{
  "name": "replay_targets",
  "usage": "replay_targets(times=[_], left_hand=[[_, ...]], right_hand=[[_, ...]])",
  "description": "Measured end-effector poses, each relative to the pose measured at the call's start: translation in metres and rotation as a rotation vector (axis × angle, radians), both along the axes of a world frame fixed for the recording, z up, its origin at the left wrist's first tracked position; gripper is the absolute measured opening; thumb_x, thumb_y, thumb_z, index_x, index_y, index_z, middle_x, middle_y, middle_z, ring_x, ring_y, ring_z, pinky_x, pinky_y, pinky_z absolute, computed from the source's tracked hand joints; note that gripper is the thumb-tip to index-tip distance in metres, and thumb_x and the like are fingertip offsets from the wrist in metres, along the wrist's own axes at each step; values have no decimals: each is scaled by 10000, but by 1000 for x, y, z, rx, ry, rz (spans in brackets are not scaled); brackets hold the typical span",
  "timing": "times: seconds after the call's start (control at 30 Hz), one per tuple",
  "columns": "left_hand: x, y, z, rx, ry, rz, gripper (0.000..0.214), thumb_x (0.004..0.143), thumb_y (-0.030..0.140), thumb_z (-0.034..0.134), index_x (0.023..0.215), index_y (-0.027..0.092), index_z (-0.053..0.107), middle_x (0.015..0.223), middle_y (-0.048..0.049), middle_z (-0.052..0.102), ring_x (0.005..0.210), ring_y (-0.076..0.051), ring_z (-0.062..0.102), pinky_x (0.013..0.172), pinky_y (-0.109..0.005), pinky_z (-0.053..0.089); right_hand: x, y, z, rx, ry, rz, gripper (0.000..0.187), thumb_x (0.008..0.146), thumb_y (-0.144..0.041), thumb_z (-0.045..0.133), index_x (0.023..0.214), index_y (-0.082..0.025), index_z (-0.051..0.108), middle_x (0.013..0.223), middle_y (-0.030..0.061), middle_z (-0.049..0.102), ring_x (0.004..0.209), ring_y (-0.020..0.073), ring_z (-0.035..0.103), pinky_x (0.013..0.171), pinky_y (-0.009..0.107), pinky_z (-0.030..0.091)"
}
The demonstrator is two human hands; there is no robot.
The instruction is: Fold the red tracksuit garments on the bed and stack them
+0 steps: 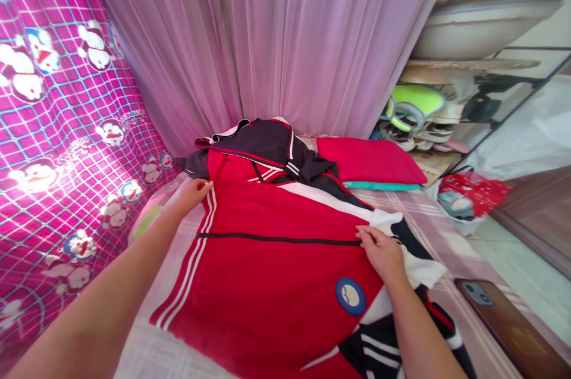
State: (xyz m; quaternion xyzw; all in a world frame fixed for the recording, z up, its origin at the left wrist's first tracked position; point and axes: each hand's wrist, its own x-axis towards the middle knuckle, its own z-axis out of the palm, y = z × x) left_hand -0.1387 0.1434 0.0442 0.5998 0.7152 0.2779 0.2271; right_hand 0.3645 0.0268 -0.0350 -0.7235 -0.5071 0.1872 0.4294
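Note:
A red jacket (267, 284) with a dark line like a zip down its middle lies spread sideways on the bed. Its white-striped hem is to the left, and its white and black collar end to the right, with a round blue badge near it. My left hand (196, 196) pinches the far corner of the hem. At the collar end of the dark line, my right hand (381, 251) has thumb and fingers closed on the red fabric. Part of the near sleeve (377, 343) passes under my right forearm.
Behind the jacket lies a heap of black and red clothing (254, 144). Beside it is a folded red cloth (370, 160) over a teal one. A phone (508, 319) rests at the bed's right edge. Curtains (285, 40) hang behind; a shoe rack (473, 123) stands right.

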Motion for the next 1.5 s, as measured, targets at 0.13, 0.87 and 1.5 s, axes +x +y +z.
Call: replay_targets(times=[0.13, 0.87, 1.5], left_hand=[[-5, -32, 0, -53, -404, -79, 482, 726, 603, 650, 958, 182, 684, 911, -49, 750, 875, -209, 702, 793, -345, 583], [-18, -58, -11, -196, -182, -2, 422, 514, 493, 758, 817, 200, 738, 660, 4, 702, 606, -162, 603, 565, -262, 453], [-9, -58, -20, -241, -190, -58, 475, 530, 566, 721, 798, 175, 685, 625, 24, 622, 538, -113, 492, 508, -244, 375]], right_hand=[[1, 0, -1, 14, -20, 9, 376, 726, -493, 525, 872, -266, 787, 764, 34, 783, 626, 224, 705, 693, 353, 542], [13, -10, 21, 83, -375, -312, 445, 849, -403, 411, 1041, -197, 756, 977, 116, 753, 875, 268, 673, 714, 347, 484], [34, -12, 17, -82, -682, -309, 427, 915, -432, 466, 1028, -155, 770, 936, 166, 710, 841, 300, 629, 664, 370, 444]])
